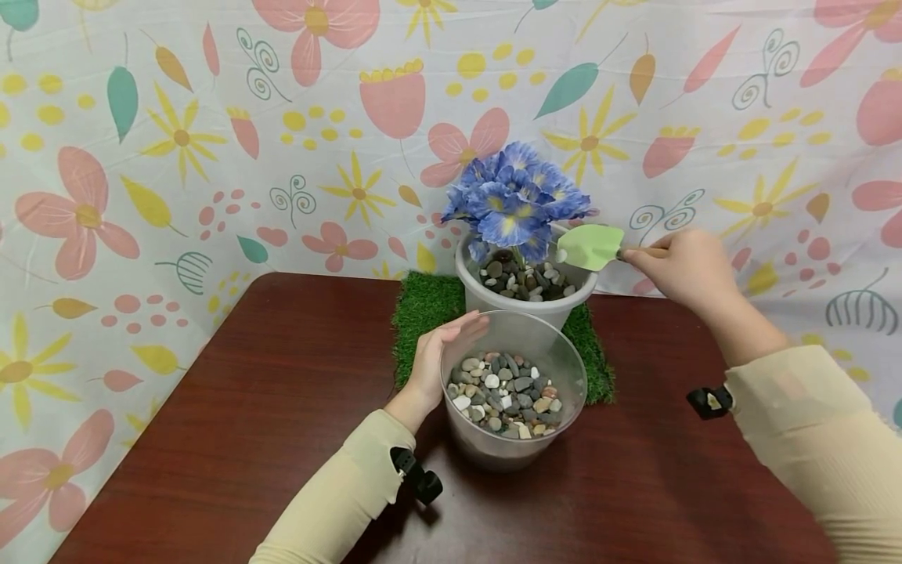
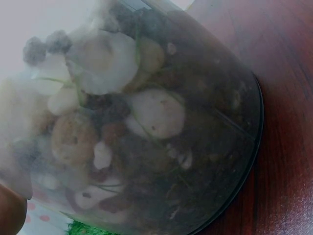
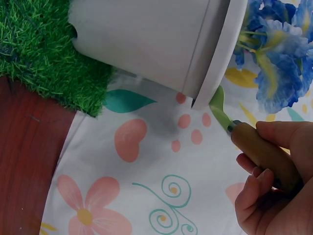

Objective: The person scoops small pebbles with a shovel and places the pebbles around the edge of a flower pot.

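Note:
My right hand (image 1: 687, 270) grips the wooden handle of a small green trowel (image 1: 590, 246). Its blade is tilted over the right rim of a white flower pot (image 1: 479, 296), with a white pebble at the blade's tip. Blue artificial flowers (image 1: 517, 200) rise from the dark and white pebbles (image 1: 496, 270) in that pot. In front stands a clear plastic tub (image 1: 493, 453) with mixed pebbles (image 1: 521, 384) inside. My left hand (image 1: 428, 356) rests against its left side, fingers extended along the wall near the rim. Through the tub's wall, the left wrist view shows blurred stones (image 2: 156, 112).
The pot stands on a green artificial grass mat (image 1: 416, 313). A dark reddish wooden table (image 1: 282, 392) lies under everything. Directly behind the pot hangs a white floral-patterned cloth (image 1: 232, 196). Black cameras (image 1: 423, 482) are strapped to both sleeves.

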The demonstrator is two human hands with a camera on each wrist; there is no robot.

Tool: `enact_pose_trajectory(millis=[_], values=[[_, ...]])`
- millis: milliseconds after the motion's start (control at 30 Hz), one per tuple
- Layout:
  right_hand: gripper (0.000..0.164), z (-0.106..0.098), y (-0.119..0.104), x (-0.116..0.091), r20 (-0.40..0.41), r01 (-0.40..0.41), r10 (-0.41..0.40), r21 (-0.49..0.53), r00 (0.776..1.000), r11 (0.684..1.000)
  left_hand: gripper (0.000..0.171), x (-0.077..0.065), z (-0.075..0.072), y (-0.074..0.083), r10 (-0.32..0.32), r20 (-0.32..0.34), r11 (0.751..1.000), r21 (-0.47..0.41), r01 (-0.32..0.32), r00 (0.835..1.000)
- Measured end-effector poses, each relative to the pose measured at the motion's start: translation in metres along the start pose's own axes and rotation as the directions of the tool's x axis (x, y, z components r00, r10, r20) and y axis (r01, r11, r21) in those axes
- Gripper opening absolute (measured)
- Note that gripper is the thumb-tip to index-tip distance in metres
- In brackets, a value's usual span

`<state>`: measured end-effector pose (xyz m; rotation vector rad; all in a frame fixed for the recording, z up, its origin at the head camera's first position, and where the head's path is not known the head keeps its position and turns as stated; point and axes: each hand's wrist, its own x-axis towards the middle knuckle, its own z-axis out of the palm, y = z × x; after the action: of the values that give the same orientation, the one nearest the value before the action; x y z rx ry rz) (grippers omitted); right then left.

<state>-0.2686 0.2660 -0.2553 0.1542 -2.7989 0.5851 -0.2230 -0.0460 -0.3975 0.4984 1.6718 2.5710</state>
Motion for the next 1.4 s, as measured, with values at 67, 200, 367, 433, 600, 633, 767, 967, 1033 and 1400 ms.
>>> enact_pose_trajectory(millis=[67,200,367,433,600,633,767,967,1033,1400], values=[[0.052,0.0,0.001,-0.001,-0.004,-0.011,0.011,0.007,1.0,1.0,0.049,0.0,0.0,0.0,0.001,0.0,1.0,0.001,-0.001,1.0],[0.052,-0.001,0.001,-0.003,-0.021,-0.01,0.01,0.016,1.0,1.0,0.049,0.0,-0.001,-0.001,0.0,-0.004,1.0,0.008,0.0,1.0],[0.053,-0.001,0.003,-0.006,-0.035,0.004,-0.003,0.01,0.999,1.0,0.049,0.0,-0.001,-0.001,-0.001,-0.006,1.0,0.011,0.001,1.0],[0.053,0.0,0.005,-0.007,-0.045,0.009,-0.009,0.008,0.999,1.0,0.049,0.0,-0.001,-0.001,-0.004,-0.005,1.0,0.008,0.004,1.0],[0.055,0.002,0.01,-0.013,-0.065,-0.017,0.02,0.034,0.998,0.999,0.049,0.001,-0.001,-0.002,-0.003,0.002,1.0,0.005,0.003,1.0],[0.056,0.002,0.011,-0.014,-0.065,-0.027,0.03,0.039,0.997,0.999,0.049,0.001,-0.001,-0.003,-0.002,0.002,1.0,0.003,0.002,1.0],[0.054,0.005,0.014,-0.017,-0.084,-0.027,0.032,0.056,0.996,0.998,0.049,0.002,-0.001,-0.003,0.004,0.001,1.0,-0.004,-0.004,1.0],[0.05,0.007,0.014,-0.024,-0.105,-0.027,0.036,0.086,0.994,0.996,0.049,0.001,-0.001,-0.002,0.006,0.005,1.0,-0.006,-0.005,1.0],[0.048,0.008,0.013,-0.028,-0.102,-0.022,0.032,0.097,0.994,0.995,0.049,0.001,-0.001,-0.002,0.004,0.003,1.0,-0.005,-0.004,1.0],[0.041,0.011,0.014,-0.051,-0.082,0.013,-0.002,0.13,0.997,0.991,0.049,0.0,0.0,-0.002,0.018,-0.002,1.0,-0.009,-0.018,1.0]])
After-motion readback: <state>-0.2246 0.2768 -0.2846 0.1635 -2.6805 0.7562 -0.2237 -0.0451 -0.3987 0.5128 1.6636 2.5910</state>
